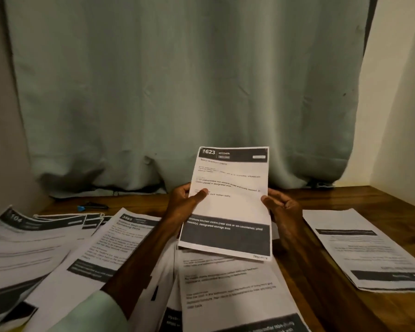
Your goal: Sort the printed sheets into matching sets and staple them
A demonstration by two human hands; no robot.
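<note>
Left hand [185, 201] and right hand [283, 208] pinch sheet 1623 [230, 207] by its sides, held upright, likely to read its header.

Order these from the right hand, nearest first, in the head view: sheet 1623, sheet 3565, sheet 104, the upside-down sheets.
1. sheet 1623, held in the right hand.
2. upside-down sheets, just to its right.
3. sheet 3565, left of centre.
4. sheet 104, far left.

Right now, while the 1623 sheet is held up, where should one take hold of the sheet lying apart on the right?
Grip the sheet at its left long edge, coming from the left with the right hand: it lies flat on the bare table, nothing overlapping that side.
</note>
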